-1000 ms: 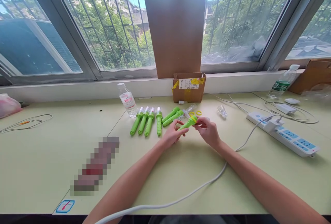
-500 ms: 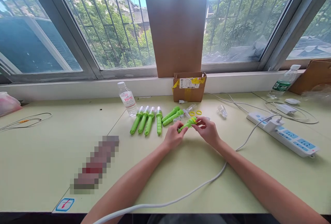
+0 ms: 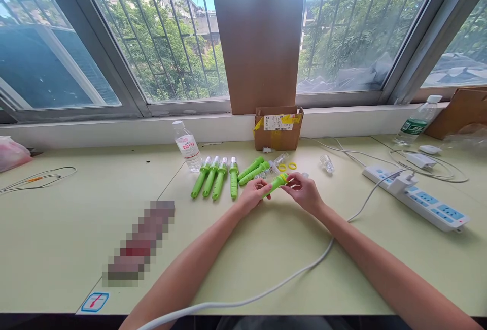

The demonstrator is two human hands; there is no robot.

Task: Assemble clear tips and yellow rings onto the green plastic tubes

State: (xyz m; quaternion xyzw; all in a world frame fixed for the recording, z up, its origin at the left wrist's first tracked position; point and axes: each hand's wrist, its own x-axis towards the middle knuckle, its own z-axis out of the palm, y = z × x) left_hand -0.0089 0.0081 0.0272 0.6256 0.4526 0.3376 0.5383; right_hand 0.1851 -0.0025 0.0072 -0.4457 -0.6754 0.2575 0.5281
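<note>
My left hand [image 3: 254, 196] is wrapped round the lower part of a green ribbed tube [image 3: 277, 183], which tilts up to the right. The fingers of my right hand [image 3: 304, 192] pinch its upper end, where a yellow ring shows. To the left, several green tubes with clear tops [image 3: 219, 180] lie side by side. Behind my left hand are green tubes without clear tops [image 3: 251, 167]. Two loose yellow rings [image 3: 292, 166] and some clear plastic pieces [image 3: 281, 158] lie beyond the held tube. Another clear piece [image 3: 326, 164] is farther right.
An open cardboard box [image 3: 279, 139] stands at the back, near a water bottle [image 3: 187, 147]. On the right are a power strip [image 3: 437, 208] and a second bottle [image 3: 415, 123]. A white cable [image 3: 262, 297] crosses the table in front, passing by my right forearm.
My left hand has shifted slightly left and now wraps farther round the green tube. The tube's upper end has tilted a little, with my right fingers still at it.
</note>
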